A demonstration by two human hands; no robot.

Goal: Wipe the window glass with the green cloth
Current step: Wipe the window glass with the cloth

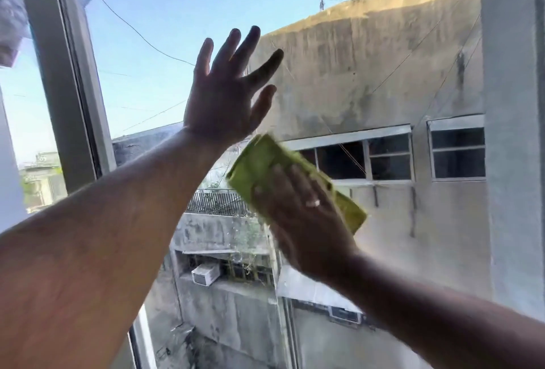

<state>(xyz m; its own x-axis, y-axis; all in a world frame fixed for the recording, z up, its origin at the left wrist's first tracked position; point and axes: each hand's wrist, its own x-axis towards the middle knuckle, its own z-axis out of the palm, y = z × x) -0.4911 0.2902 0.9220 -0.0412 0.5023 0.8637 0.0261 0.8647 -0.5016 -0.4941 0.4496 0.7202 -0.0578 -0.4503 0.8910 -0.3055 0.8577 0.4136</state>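
The window glass (368, 79) fills most of the head view, with sky and grey buildings behind it. My left hand (227, 94) is raised flat against the pane, fingers spread, holding nothing. Just below and to its right, my right hand (300, 218) presses a folded green cloth (259, 168) flat on the glass. The cloth's edges stick out beyond the fingers at the upper left and lower right. The right hand and cloth look motion-blurred. A ring shows on one finger of the right hand.
A grey window frame post (67, 79) runs down the left side. A pale wall or frame edge (513, 132) bounds the pane on the right. Some fabric (10, 14) hangs at the top left corner.
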